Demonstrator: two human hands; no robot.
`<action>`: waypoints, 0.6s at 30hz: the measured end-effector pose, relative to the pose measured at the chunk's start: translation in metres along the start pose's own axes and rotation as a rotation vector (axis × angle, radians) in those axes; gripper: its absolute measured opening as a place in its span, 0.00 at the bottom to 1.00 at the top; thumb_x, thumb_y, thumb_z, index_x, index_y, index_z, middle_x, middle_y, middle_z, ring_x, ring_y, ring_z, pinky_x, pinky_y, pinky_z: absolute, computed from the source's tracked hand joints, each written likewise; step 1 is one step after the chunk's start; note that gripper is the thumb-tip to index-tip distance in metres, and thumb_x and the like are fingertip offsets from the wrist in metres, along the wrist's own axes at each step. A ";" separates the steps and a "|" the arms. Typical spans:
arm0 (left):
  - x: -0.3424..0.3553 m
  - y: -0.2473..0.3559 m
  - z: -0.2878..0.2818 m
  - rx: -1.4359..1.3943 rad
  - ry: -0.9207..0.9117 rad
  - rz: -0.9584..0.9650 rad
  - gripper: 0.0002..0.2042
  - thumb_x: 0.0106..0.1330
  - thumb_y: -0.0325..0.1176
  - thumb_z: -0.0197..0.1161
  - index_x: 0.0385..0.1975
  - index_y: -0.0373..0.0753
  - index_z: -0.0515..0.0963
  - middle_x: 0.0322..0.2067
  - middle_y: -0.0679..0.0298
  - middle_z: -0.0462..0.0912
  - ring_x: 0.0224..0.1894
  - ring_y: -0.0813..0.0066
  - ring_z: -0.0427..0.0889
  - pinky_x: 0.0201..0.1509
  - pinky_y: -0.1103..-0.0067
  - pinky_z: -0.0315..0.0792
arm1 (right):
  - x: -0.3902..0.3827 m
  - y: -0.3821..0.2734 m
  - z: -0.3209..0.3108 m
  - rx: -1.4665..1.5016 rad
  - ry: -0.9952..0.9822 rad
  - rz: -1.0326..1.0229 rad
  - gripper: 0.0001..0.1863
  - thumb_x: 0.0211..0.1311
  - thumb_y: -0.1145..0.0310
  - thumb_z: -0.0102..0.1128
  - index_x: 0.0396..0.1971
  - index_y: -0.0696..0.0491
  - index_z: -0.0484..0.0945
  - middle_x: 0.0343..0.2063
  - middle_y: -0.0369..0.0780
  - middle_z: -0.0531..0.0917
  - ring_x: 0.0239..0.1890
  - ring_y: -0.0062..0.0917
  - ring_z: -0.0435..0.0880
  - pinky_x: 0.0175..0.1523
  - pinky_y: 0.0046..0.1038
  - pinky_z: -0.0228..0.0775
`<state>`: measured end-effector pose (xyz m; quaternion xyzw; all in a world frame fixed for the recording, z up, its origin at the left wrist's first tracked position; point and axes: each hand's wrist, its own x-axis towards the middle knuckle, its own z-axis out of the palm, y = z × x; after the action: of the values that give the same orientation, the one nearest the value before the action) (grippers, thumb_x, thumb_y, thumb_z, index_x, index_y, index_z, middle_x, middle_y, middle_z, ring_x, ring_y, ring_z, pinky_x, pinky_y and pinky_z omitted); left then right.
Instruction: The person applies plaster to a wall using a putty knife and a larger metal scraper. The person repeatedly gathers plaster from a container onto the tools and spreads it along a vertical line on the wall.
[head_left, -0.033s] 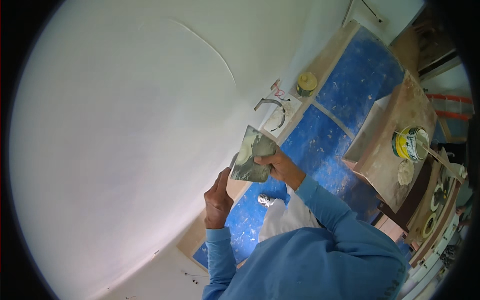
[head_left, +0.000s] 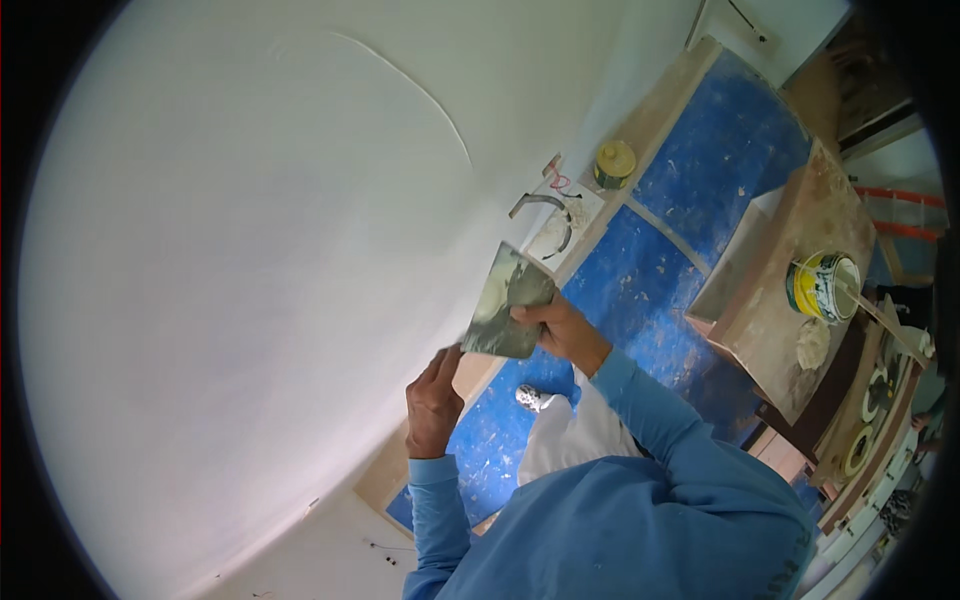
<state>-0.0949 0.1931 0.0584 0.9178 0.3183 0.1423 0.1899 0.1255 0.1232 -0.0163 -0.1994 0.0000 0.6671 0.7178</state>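
My right hand [head_left: 565, 330] grips a flat grey rectangular putty plate [head_left: 503, 318], thumb on top and fingers beneath. Pale wet putty is smeared across its face. At the plate's lower left corner is my left hand [head_left: 433, 402], closed, its fingers pressed together beside the white wall [head_left: 270, 300]. What those fingers hold, if anything, is hidden. On the wall, a thin curved ridge [head_left: 420, 88] runs above my hands.
A paint-spattered blue floor covering [head_left: 640, 270] lies below. By the wall stand a lidded yellow-green tin [head_left: 614, 163] and a curved dark strip [head_left: 560, 215]. To the right, a brown board-topped box [head_left: 780, 290] bears a putty bucket [head_left: 825, 285] with a stick in it.
The plate in my right hand has risen slightly. My left hand has shifted a little down and left, and a thin grey edge seen beside its fingertips no longer shows.
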 end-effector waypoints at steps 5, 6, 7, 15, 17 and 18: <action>-0.070 -0.045 0.044 -0.103 -0.022 -0.369 0.16 0.65 0.16 0.52 0.52 0.34 0.71 0.35 0.43 0.83 0.35 0.44 0.85 0.34 0.63 0.77 | 0.072 0.023 -0.099 0.160 0.076 -0.156 0.18 0.60 0.80 0.62 0.51 0.57 0.75 0.44 0.40 0.82 0.47 0.28 0.84 0.55 0.31 0.78; -0.080 -0.048 0.050 -0.135 -0.014 -0.410 0.15 0.66 0.17 0.51 0.52 0.34 0.71 0.34 0.43 0.83 0.35 0.44 0.85 0.34 0.63 0.77 | 0.087 0.022 -0.118 0.142 0.137 -0.213 0.16 0.61 0.80 0.61 0.49 0.56 0.76 0.43 0.40 0.82 0.46 0.29 0.84 0.55 0.32 0.78; -0.090 -0.050 0.055 -0.165 -0.004 -0.457 0.15 0.66 0.18 0.51 0.52 0.34 0.71 0.34 0.43 0.83 0.34 0.45 0.85 0.33 0.63 0.77 | 0.101 0.023 -0.136 0.124 0.197 -0.264 0.14 0.62 0.79 0.61 0.48 0.56 0.76 0.42 0.40 0.83 0.46 0.30 0.84 0.54 0.33 0.79; -0.171 -0.043 0.098 -0.188 -0.189 -0.632 0.11 0.69 0.25 0.52 0.48 0.35 0.74 0.30 0.44 0.83 0.31 0.44 0.84 0.31 0.62 0.75 | 0.181 0.043 -0.222 0.178 0.415 -0.276 0.13 0.61 0.77 0.65 0.45 0.57 0.78 0.40 0.39 0.82 0.43 0.28 0.83 0.53 0.32 0.79; -0.180 -0.040 0.104 -0.198 -0.216 -0.613 0.10 0.69 0.25 0.52 0.48 0.34 0.74 0.29 0.44 0.83 0.30 0.43 0.84 0.30 0.62 0.75 | 0.195 0.044 -0.224 0.186 0.466 -0.283 0.13 0.60 0.77 0.66 0.45 0.57 0.78 0.40 0.39 0.82 0.43 0.29 0.84 0.52 0.33 0.79; -0.184 -0.038 0.107 -0.222 -0.229 -0.625 0.10 0.69 0.25 0.52 0.47 0.34 0.74 0.29 0.44 0.83 0.30 0.43 0.84 0.30 0.62 0.75 | 0.201 0.044 -0.224 0.191 0.492 -0.286 0.13 0.59 0.78 0.66 0.45 0.58 0.78 0.40 0.39 0.82 0.42 0.29 0.84 0.52 0.34 0.79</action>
<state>-0.2139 0.0756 -0.0794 0.7599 0.5430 0.0070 0.3574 0.1651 0.2527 -0.2888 -0.2846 0.2086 0.4879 0.7984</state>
